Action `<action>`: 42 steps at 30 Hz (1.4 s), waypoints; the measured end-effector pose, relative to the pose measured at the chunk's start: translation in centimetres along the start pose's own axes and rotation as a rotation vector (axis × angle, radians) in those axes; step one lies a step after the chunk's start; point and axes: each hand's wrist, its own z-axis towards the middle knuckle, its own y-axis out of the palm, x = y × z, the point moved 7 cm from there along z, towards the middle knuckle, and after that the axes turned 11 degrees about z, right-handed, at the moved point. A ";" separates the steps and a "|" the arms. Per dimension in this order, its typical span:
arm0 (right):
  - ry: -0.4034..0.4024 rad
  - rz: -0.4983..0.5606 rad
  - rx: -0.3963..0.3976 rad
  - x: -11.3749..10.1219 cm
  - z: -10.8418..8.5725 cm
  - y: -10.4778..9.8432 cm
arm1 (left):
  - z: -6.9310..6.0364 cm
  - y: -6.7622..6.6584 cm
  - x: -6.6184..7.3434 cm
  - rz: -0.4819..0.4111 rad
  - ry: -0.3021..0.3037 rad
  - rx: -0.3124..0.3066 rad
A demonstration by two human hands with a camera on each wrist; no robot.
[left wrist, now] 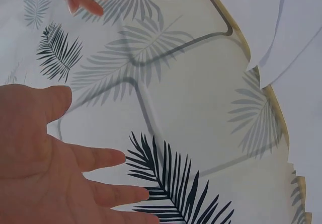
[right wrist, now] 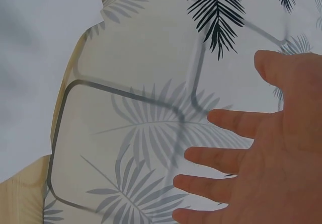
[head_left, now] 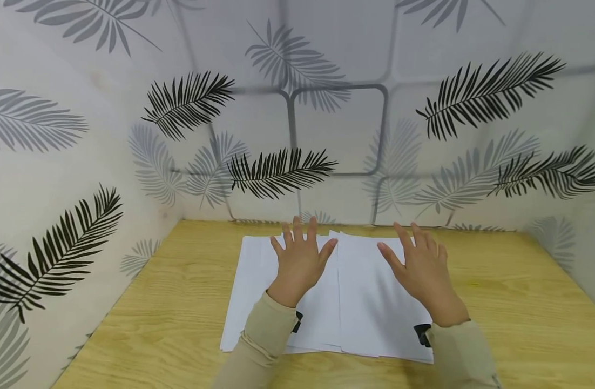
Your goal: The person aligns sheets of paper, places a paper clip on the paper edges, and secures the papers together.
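Several overlapping white paper sheets (head_left: pixel 370 313) lie on the wooden table in the head view. Above the left part of the sheets is my left hand (head_left: pixel 299 265), its fingers spread and nothing held. Over the right part is my right hand (head_left: pixel 426 273), also spread and empty, with a shadow on the paper beside it. The left wrist view shows the left palm (left wrist: pixel 45 158) with fingers apart, and paper (left wrist: pixel 297 103) at the right side. In the right wrist view the right hand (right wrist: pixel 251 148) has its fingers apart, with paper (right wrist: pixel 40 73) at the left.
The wood-grain table (head_left: pixel 151 313) extends on both sides of the sheets. Behind it and to the left hangs white sheeting (head_left: pixel 336 135) with black and grey leaf prints, with grid-like bars showing through. Small black pieces are at both sleeve cuffs.
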 end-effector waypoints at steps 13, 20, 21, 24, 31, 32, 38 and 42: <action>0.023 0.020 -0.032 1.1 0.1 -0.1 | 0.5 1.5 -2.5 -0.114 -0.035 -0.124; 0.041 0.015 -0.057 1.3 0.2 0.2 | 0.5 1.7 -3.6 -0.122 -0.065 -0.140; 0.043 0.013 -0.061 1.4 0.1 0.3 | 0.4 1.8 -3.8 -0.117 -0.070 -0.143; 0.050 0.011 -0.062 1.6 0.0 0.5 | 0.3 2.0 -4.5 -0.114 -0.084 -0.146; 0.047 0.009 -0.044 2.2 0.0 0.4 | 0.7 2.7 -6.0 -0.094 -0.127 -0.158; 0.051 0.010 -0.046 2.4 0.0 0.4 | 0.8 2.8 -6.2 -0.093 -0.137 -0.158; 0.073 0.006 -0.073 3.5 0.4 0.4 | 1.1 2.7 -7.5 -0.094 -0.183 -0.153; 0.089 0.018 -0.097 4.0 0.5 0.3 | 1.1 3.0 -8.4 -0.087 -0.194 -0.168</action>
